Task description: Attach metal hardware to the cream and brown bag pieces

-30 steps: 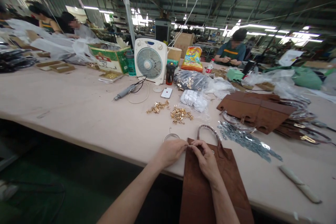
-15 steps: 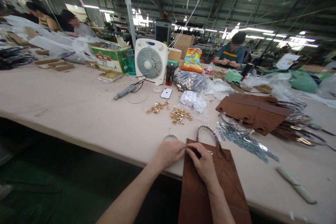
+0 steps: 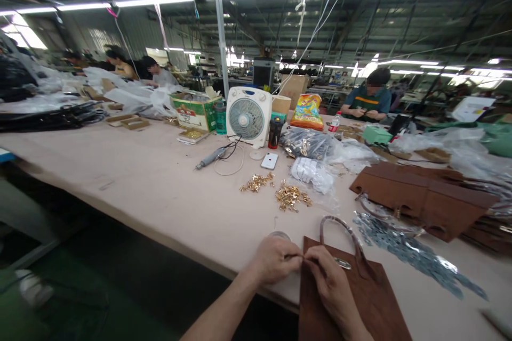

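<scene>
A brown handbag [image 3: 376,298] lies at the table's near edge, its lower part hanging toward me. Its arched handle [image 3: 340,219] points away from me, and a shiny metal plate [image 3: 343,263] sits near its top. At the bag's upper left edge the fingertips of both hands meet. My left hand [image 3: 277,260] is closed in a pinch there; what lies between its fingers is too small to make out. My right hand [image 3: 330,279] rests over the bag and pinches its edge. Behind my left hand a roll of tape [image 3: 280,235] is partly hidden.
Two piles of gold-coloured metal fittings [image 3: 292,197] lie beyond my hands. Grey metal pieces [image 3: 416,250] and stacked brown bags [image 3: 424,197] are at the right. Farther back are a phone [image 3: 269,160], a corded screwdriver [image 3: 210,158] and a fan [image 3: 248,117]. A co-worker [image 3: 368,96] sits across.
The camera view has shifted, so the whole scene sits lower and farther right. Both hands keep their pinch at the bag's edge, with only slight finger movement.
</scene>
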`<state>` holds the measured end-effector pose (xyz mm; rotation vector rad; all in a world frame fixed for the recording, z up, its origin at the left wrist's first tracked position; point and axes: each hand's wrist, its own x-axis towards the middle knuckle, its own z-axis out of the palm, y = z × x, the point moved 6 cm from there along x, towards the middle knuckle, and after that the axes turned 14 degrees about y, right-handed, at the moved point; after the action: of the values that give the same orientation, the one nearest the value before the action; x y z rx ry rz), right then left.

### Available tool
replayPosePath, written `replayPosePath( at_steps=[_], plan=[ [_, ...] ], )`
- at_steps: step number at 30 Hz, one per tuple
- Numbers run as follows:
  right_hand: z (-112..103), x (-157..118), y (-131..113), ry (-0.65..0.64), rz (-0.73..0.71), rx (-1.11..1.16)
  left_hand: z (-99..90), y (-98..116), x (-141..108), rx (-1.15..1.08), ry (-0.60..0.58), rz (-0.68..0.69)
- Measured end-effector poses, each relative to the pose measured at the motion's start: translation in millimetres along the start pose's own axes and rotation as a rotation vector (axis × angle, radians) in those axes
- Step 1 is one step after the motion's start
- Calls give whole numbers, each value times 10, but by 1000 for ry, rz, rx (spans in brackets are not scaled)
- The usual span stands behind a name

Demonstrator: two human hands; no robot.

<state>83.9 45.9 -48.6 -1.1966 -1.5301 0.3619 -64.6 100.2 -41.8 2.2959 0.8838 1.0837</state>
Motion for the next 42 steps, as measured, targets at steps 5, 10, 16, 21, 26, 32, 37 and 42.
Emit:
replayPosePath(
  at_steps=[5,10,16,21,26,32,37,42],
  plan=[
    [-80,-36,6,59,38,52,-143,-7,78,-173,174,-176],
    [-527,-70,331,557,301,108,-834,-254,232,-176,555,-207],
    [-605,-110,549,691,474,236,-1850,-998,293,430,666,-94],
    [-516,-73,520,567,486,168,-2133,-1538,149,553,580,-74],
    [-492,-55,531,527,512,163,-2048,-1733,27,639,441,-92],
    [-491,-42,509,510,526,136,-1824,-1726,-51,623,222,-48],
    [-476,-33,498,495,519,145,-1917,-1883,42,743,182,-76],
    [-499,-53,509,516,511,133,-2004,-2005,119,834,198,-89]
  ],
)
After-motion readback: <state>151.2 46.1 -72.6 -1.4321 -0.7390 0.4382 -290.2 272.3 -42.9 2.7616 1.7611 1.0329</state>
